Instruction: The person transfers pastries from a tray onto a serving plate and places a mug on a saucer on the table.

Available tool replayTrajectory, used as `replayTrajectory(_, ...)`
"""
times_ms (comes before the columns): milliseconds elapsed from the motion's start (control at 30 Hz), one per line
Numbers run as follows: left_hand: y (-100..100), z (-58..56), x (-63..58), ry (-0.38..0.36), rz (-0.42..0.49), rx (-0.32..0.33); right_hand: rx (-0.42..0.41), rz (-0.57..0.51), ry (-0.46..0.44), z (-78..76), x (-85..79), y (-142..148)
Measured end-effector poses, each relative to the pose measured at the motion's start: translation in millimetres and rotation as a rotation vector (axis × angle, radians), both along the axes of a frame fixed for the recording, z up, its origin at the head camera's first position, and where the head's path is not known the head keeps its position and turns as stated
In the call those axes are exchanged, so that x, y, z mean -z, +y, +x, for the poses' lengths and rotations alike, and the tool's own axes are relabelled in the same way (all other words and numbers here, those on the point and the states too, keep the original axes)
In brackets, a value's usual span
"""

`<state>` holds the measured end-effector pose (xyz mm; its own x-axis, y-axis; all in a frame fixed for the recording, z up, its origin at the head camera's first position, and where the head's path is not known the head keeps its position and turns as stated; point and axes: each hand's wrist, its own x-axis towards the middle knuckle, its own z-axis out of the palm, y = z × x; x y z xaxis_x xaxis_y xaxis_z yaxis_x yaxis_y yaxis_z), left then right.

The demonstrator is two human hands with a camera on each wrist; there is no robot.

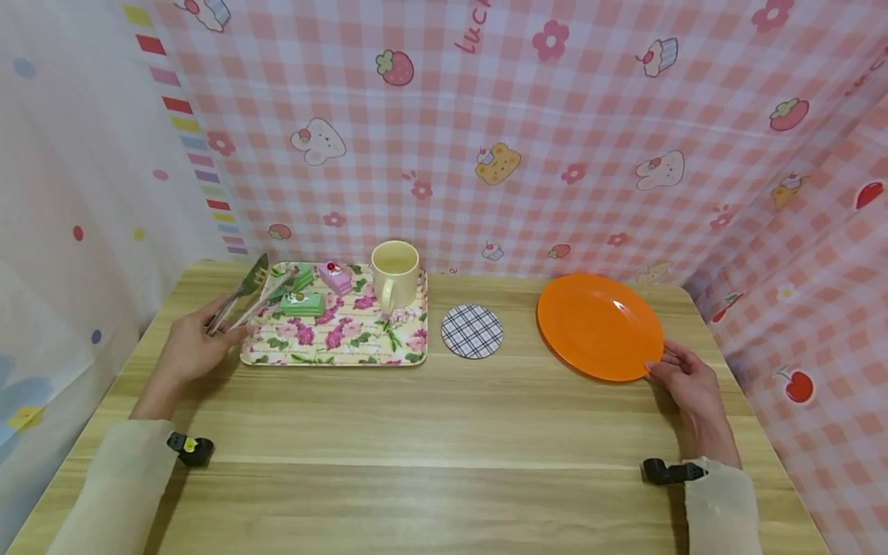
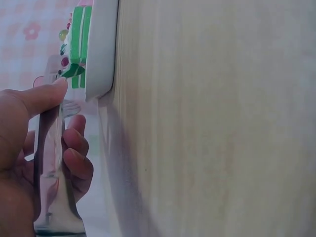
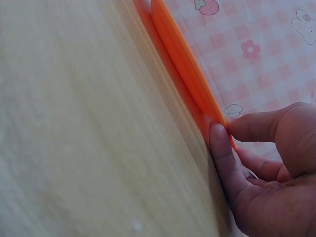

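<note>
My left hand (image 1: 197, 339) grips a pair of metal serving tongs (image 2: 52, 148), thumb on one arm and fingers curled round the other. In the head view the two arms spread apart over the left end of a flowered tray (image 1: 361, 347); one tip is slotted, the other overlaps a green toy cake slice (image 1: 300, 279). A second green cake slice (image 1: 303, 305) and a pink one (image 1: 336, 279) lie close by on the tray. On the right, my right hand (image 1: 690, 381) pinches the near right rim of an orange plate (image 1: 597, 327) between thumb and fingers.
A pale yellow mug (image 1: 395, 274) stands at the tray's right end. Between tray and plate lies a round checked coaster (image 1: 472, 331). The wooden table (image 1: 444, 432) backs onto a pink checked curtain (image 1: 458, 154), with more cloth on both sides.
</note>
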<state>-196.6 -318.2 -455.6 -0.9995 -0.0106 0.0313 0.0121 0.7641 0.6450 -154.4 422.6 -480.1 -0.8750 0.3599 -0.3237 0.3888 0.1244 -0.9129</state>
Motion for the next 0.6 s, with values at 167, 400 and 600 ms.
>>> replayTrajectory(167, -1.1, -3.2, 2.3, -0.011, -0.018, 0.018, -0.016, -0.008, 0.033, 1.4, 1.2, 0.6)
replayTrajectory(400, -2.6, -3.4, 2.8, -0.020, -0.031, 0.008, -0.031, 0.004, 0.042, 1.0, 1.7, 0.9)
replayTrajectory(600, -3.2, -2.7, 3.3, -0.003, -0.026, -0.001, -0.027, 0.009, 0.041, 1.5, 1.0, 1.0)
